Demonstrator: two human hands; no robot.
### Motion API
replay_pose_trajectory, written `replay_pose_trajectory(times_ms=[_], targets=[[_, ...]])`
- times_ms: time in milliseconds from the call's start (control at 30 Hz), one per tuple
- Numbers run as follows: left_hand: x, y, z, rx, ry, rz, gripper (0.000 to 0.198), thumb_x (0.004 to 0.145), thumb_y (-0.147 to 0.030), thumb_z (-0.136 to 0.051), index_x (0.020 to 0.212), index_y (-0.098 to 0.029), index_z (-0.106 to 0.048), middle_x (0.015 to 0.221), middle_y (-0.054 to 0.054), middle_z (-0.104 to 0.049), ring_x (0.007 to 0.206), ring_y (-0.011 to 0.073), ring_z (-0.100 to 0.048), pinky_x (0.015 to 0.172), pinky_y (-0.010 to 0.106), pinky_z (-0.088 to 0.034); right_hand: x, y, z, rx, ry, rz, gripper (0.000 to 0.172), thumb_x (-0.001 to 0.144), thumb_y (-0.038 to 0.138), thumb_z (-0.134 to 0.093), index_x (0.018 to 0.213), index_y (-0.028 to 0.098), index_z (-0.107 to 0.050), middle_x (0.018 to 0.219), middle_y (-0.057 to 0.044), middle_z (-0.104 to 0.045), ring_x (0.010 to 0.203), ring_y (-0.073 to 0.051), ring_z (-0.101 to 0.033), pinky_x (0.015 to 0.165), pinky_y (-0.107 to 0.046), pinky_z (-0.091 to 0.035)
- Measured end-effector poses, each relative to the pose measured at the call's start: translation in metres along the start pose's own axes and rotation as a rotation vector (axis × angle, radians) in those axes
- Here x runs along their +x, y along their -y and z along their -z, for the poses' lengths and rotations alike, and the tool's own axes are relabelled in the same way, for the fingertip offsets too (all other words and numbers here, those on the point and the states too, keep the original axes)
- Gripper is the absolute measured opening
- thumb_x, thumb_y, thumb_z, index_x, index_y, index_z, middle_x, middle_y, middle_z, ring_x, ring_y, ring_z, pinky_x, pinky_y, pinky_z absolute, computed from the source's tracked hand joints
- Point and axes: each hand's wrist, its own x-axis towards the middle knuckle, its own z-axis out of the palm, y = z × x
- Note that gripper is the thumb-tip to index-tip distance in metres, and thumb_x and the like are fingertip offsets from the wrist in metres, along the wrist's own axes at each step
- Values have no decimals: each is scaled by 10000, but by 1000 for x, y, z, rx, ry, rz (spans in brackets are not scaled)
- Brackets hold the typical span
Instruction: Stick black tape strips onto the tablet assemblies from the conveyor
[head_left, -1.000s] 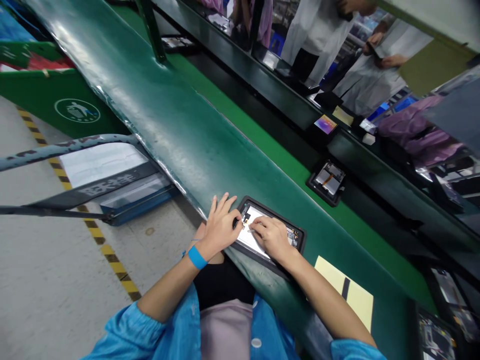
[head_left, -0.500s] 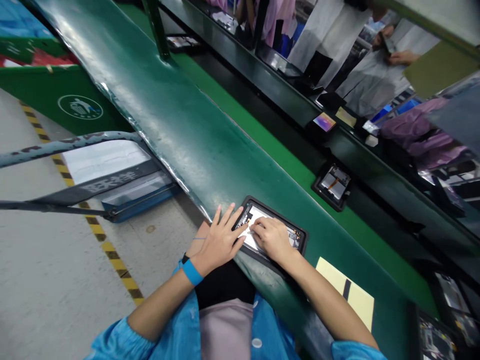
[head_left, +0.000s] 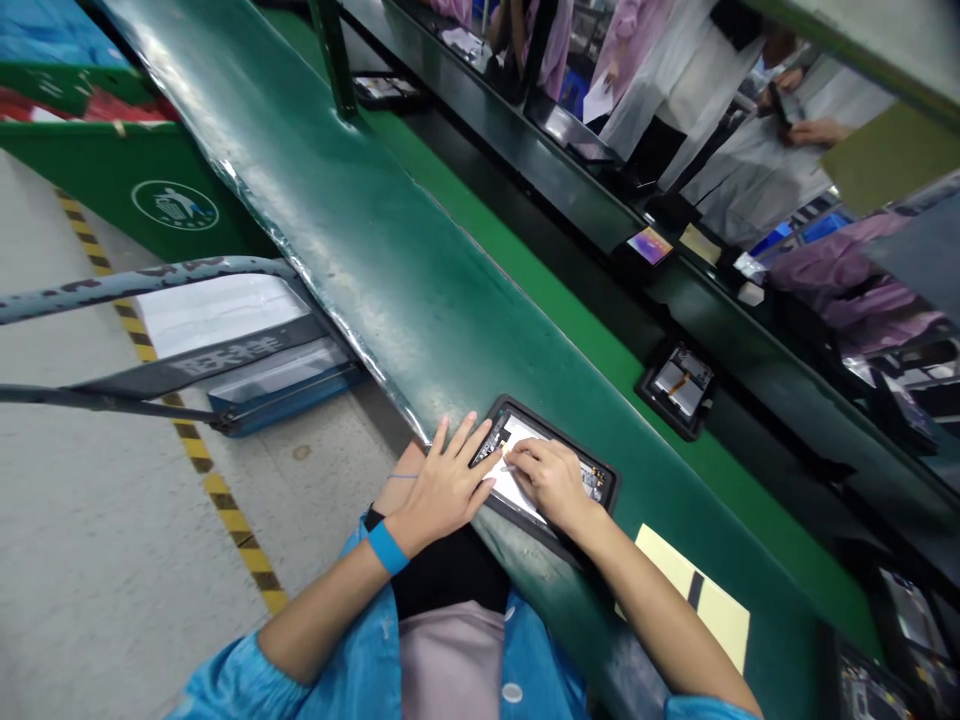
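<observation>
tablet [head_left: 551, 470] in tray on counter [head_left: 390, 270], back open, assy unfinished; left hand [head_left: 448, 486] flat, released, steadying; right hand [head_left: 553, 478] clenched, pressing inside.

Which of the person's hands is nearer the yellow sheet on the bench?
Right. The right hand rests on the open tablet beside the yellow sheet; the left hand lies on the tablet's far edge.
</observation>
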Motion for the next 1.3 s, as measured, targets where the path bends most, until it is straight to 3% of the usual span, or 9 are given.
replay_pose_trajectory(times_ms=[200, 433, 800, 1167, 1300], targets=[[0, -1, -1, -2, -23, -2, 422, 989, -322, -565, 1403, -254, -616, 1570, 143, -480, 1495, 391, -379, 1210, 697, -266, 2, -1, 2, 1, 0, -15, 167, 1030, 214, -558, 1009, 204, -723, 963, -55, -747, 824, -153, -675, 715, -289, -434], [-2, -1, -5, 5, -13, 8, 395, 999, -352, -555, 1373, -255, -637, 1560, 149, -492, 1485, 401, -391, 1196, 700, -285, -1, -3, 6, -61, 20, 82, 254, 1072, 292, -481, 1096, 172, -704, 988, -84, -717, 775, -160, -638, 688, -285, -446], [-5, 2, -9, -42, -29, -1, 425, 984, -327, -579, 1400, -243, -614, 1572, 156, -474, 1502, 393, -364, 1203, 695, -276, 4, -15, 15, -112, 161, 201, 261, 1081, 282, -464, 1204, 180, -671, 1066, -99, -709, 827, -189, -595, 660, -317, -440], [-8, 4, -16, -74, -84, -2, 405, 980, -288, -566, 1374, -224, -635, 1549, 159, -503, 1498, 381, -376, 1216, 690, -261, 5, -16, 12, -3, 224, 142, 333, 1080, 359, -444, 1289, 187, -637, 967, -81, -646, 825, -189, -597, 676, -293, -477], [-8, 3, -11, -48, -72, 2, 362, 990, -308, -553, 1324, -224, -665, 1528, 154, -527, 1480, 380, -406, 1206, 691, -283, 4, -16, 16, 58, 235, 106, 363, 1075, 375, -446, 1325, 173, -613, 1032, -96, -653, 834, -193, -617, 708, -305, -515]])
